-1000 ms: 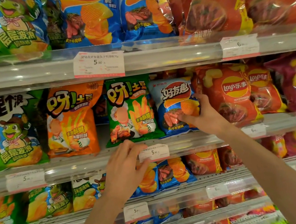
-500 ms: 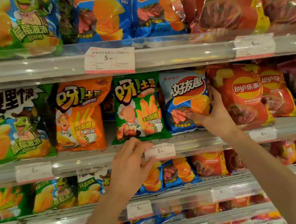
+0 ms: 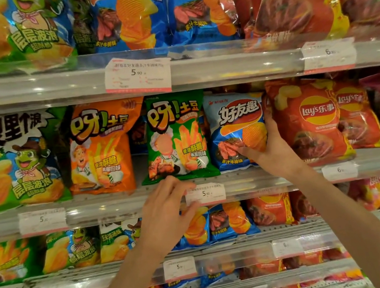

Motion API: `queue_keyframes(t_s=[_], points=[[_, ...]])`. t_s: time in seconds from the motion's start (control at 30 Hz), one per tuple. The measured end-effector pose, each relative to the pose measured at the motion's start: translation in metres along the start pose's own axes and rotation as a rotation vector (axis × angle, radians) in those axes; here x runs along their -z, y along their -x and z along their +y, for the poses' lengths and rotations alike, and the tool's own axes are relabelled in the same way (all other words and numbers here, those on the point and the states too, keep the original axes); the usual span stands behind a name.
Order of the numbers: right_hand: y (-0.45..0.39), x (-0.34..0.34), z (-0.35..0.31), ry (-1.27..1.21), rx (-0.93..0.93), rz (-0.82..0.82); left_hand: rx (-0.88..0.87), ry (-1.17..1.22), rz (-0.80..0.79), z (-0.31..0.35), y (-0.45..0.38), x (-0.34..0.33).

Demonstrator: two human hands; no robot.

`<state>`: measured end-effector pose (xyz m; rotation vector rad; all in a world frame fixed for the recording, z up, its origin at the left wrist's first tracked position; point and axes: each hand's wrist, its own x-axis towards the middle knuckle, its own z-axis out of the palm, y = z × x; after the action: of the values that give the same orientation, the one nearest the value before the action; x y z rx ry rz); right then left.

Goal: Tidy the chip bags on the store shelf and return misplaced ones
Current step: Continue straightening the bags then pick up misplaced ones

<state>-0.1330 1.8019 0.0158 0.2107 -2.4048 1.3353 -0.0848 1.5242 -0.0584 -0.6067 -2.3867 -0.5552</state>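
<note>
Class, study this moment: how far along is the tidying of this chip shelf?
Done: the orange bag and green bag stand upright, facing out. In hand: the right hand grips the blue bag; the left hand rests by the price tag. Left: the lower shelves' bags.

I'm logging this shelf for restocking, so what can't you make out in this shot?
- Head view: right hand's fingers, hidden behind the blue bag.
- Bags behind the green bag, hidden by the front row.
- Small print on the price tag, blurred.
- Top-shelf bags, cut off by the upper edge.
- Left hand's palm, turned away.
</note>
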Motion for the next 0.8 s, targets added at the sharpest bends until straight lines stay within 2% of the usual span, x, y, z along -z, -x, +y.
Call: queue_keyframes(t_s=[0.43,0.63,0.8], points=[[0.005,0.000,0.000,0.116,-0.040,-0.019,0.028,0.012,-0.020,0.002,0.000,0.001],[0.016,-0.004,0.001,0.325,-0.007,0.098,0.044,0.037,-0.028,0.005,0.000,0.003],[0.041,-0.007,-0.004,0.342,0.022,0.195,0.066,0.105,-0.022,0.008,0.000,0.007]])
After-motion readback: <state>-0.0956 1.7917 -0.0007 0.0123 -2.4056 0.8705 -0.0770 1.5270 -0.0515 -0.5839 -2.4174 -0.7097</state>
